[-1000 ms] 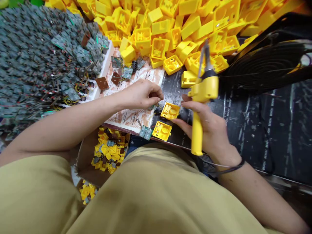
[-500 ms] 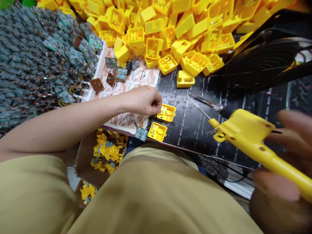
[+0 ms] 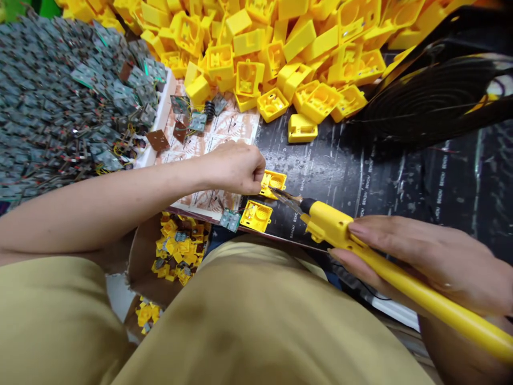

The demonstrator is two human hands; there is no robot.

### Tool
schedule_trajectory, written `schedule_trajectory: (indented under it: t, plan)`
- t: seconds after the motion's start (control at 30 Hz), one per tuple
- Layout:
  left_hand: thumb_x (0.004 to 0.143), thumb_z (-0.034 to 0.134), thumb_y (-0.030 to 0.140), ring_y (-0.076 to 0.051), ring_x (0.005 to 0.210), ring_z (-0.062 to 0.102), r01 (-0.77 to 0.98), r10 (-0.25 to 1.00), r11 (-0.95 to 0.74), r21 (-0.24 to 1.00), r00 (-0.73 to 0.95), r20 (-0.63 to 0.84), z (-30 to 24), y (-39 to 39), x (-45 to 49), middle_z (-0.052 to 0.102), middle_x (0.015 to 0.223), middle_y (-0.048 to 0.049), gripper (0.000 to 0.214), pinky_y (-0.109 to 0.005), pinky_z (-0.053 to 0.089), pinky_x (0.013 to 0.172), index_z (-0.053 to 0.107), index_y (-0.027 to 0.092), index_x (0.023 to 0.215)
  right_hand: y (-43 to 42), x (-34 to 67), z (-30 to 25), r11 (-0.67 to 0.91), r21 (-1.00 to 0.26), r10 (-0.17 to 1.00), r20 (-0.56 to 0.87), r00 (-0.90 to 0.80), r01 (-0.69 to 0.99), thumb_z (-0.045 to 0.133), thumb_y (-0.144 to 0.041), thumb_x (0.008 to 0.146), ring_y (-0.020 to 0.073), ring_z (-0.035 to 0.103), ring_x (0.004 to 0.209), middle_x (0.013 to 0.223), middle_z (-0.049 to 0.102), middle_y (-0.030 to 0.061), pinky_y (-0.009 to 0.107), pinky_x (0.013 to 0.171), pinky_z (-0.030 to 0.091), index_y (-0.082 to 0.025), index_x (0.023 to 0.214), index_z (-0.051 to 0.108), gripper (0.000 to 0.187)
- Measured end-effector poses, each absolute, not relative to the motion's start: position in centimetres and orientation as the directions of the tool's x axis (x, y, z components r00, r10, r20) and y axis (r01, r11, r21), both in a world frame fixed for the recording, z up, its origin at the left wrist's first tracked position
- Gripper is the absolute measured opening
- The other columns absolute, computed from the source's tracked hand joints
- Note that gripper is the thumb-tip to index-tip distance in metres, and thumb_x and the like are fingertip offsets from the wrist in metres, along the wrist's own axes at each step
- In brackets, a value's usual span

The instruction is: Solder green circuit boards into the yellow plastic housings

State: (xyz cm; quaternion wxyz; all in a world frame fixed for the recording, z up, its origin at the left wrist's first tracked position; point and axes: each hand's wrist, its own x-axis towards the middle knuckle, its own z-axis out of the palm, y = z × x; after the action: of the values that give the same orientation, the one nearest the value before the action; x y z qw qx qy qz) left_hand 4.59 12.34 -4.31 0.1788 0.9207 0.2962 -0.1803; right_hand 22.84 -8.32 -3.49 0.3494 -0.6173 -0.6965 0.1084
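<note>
The right hand [image 3: 425, 256] curls its fingers [image 3: 385, 231] closed around a yellow soldering iron [image 3: 336, 230], its tip touching a yellow plastic housing [image 3: 273, 183]. The left hand [image 3: 236, 168] pinches that housing's edge on the black surface [image 3: 360, 176]. A second housing [image 3: 255, 216] and a green circuit board [image 3: 230, 220] lie just beside it; beyond rise heaps of yellow housings [image 3: 248, 32] and wired boards [image 3: 60, 91].
</note>
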Motion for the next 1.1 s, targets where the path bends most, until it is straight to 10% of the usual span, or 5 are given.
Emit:
schedule_trajectory:
  t: [0.4, 0.87, 1.1]
  plan:
    - [0.066, 0.065, 0.021, -0.015, 0.056, 0.055, 0.584, 0.455, -0.79, 0.186, 0.762, -0.461, -4.1, 12.3, 5.7, 0.059, 0.056, 0.0012, 0.003, -0.027, 0.035, 0.057, 0.068, 0.02, 0.065, -4.5, 24.0, -3.9, 0.653, -0.333, 0.724, 0.539, -0.431, 0.68, 0.074, -0.014, 0.079, 0.0117, 0.067, 0.062, 0.076, 0.071, 0.0008, 0.022, 0.065, 0.06, -0.019, 0.085, 0.062, 0.015]
    - [0.072, 0.062, 0.027, -0.02, 0.073, 0.064, 0.586, 0.452, -0.802, 0.116, 0.723, -0.522, -4.1, 12.1, 5.9, 0.065, 0.067, -0.0011, 0.015, -0.029, 0.042, 0.067, 0.072, 0.021, 0.08, -6.7, 24.9, -4.5, 0.413, -0.429, 0.873, 0.438, -0.215, 0.803, 0.06, -0.032, 0.094, 0.0076, 0.065, 0.071, 0.075, 0.067, -0.0015, 0.022, 0.069, 0.054, -0.024, 0.087, 0.058, 0.011]
    - [0.083, 0.061, 0.035, -0.023, 0.098, 0.066, 0.458, 0.407, -0.836, 0.303, 0.887, -0.218, -3.2, 13.5, 2.6, 0.072, 0.099, -0.0031, 0.019, -0.036, 0.047, 0.091, 0.074, 0.023, 0.091, -7.2, 25.7, -5.2, 0.373, -0.483, 0.865, 0.489, -0.109, 0.792, 0.07, -0.031, 0.086, 0.0132, 0.068, 0.064, 0.083, 0.073, -0.001, 0.024, 0.052, 0.057, -0.03, 0.115, 0.064, 0.029]
